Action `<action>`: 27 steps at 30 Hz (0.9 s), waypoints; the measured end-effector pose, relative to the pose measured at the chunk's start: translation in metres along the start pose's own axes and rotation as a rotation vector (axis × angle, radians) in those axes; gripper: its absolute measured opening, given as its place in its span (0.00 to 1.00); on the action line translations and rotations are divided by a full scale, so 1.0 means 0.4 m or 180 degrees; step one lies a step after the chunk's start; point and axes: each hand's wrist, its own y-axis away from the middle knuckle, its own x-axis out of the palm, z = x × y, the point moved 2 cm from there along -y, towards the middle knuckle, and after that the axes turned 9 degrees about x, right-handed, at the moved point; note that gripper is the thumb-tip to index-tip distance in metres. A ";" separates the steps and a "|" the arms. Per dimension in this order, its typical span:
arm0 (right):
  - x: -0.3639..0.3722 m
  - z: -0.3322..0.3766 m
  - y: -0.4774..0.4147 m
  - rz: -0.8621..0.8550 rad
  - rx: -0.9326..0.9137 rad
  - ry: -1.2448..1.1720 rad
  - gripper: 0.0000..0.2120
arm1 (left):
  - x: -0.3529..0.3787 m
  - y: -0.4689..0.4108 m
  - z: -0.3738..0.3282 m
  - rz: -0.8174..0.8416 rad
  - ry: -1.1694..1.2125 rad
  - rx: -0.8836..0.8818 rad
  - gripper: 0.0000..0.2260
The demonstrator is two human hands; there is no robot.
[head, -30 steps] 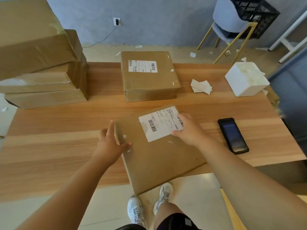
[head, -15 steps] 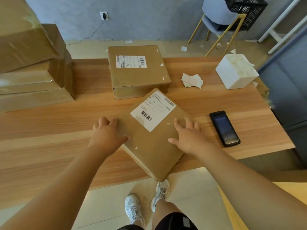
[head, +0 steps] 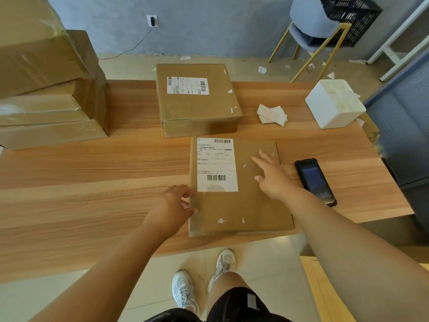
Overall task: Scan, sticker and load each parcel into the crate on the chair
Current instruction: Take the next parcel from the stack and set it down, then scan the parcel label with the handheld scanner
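A flat brown parcel (head: 253, 205) with a white shipping label (head: 217, 163) lies square on the wooden table (head: 92, 170) near its front edge. My left hand (head: 175, 203) touches the parcel's left edge with curled fingers. My right hand (head: 272, 175) rests with spread fingers on its right part. A black handheld scanner (head: 314, 180) lies just right of the parcel. Behind it sits a thicker labelled parcel (head: 197, 101). A black crate (head: 348, 17) stands on the blue chair (head: 308, 22) at the back right.
A stack of large brown boxes (head: 46, 89) fills the table's left rear. A white box of stickers (head: 334, 103) sits at the right rear, with loose white slips (head: 271, 115) beside it. Paper scraps litter the floor near the chair.
The parcel has been slid fully onto the table and turned until it lies square. My right hand has shifted to its right part, my left hand to its left edge.
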 end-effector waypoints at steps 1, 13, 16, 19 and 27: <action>-0.006 0.001 -0.012 -0.0008 -0.0045 0.0044 0.29 | 0.003 -0.003 -0.004 0.0001 -0.0032 0.0052 0.16; -0.041 -0.122 0.066 -0.0873 -0.0011 -0.0856 0.04 | 0.032 -0.023 -0.085 -0.0120 -0.0682 0.0727 0.09; -0.042 -0.227 0.097 -0.1007 0.0242 -0.0837 0.04 | 0.072 -0.054 -0.138 -0.0098 -0.0635 0.0807 0.07; -0.052 -0.340 0.094 -0.1112 0.0620 -0.0744 0.05 | 0.128 -0.093 -0.193 -0.0176 -0.0607 0.0889 0.08; -0.079 -0.491 -0.022 -0.0870 0.0936 -0.0110 0.26 | 0.282 -0.197 -0.291 -0.0199 -0.1041 0.0949 0.20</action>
